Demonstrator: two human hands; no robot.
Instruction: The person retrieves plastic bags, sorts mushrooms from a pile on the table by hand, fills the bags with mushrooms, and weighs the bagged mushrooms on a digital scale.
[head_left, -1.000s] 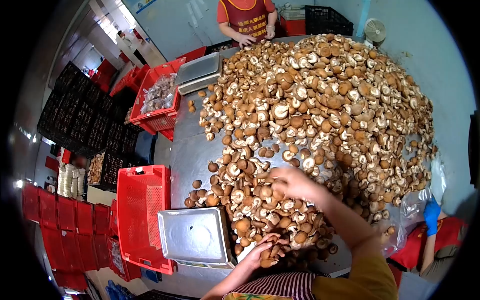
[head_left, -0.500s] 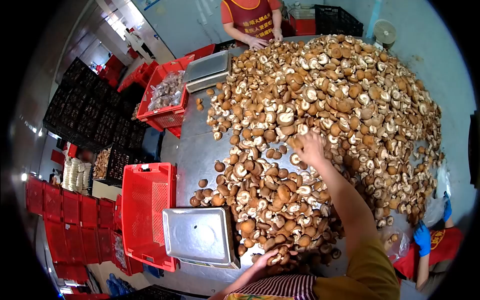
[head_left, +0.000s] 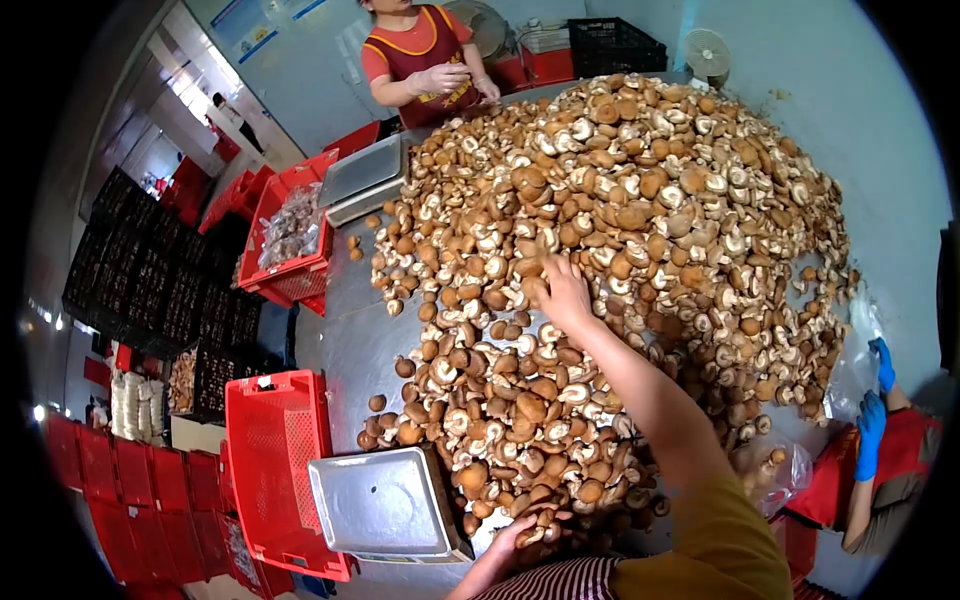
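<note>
Mushrooms point(head_left: 640, 190) lie heaped over most of the metal surface point(head_left: 350, 355), with a looser spread close to the worker. The left hand point(head_left: 515, 537), low by the striped clothing, holds a few in a cupped grip. The right hand point(head_left: 567, 292) reaches into the heap with fingers half curled over caps; I can't tell whether it has hold of one. By my reckoning little is done: a small handful is gathered, and nearly all the rest is left.

A strip of bare metal runs along the left edge, past the red crate point(head_left: 280, 465), so there's some room to move there. The scale point(head_left: 382, 502) stands tight between crate and mushrooms, hemming in the left hand's side. To the right, a co-worker's blue gloves point(head_left: 871, 430) hold a plastic bag point(head_left: 850, 372) beside the heap. The near edge is hidden.
</note>
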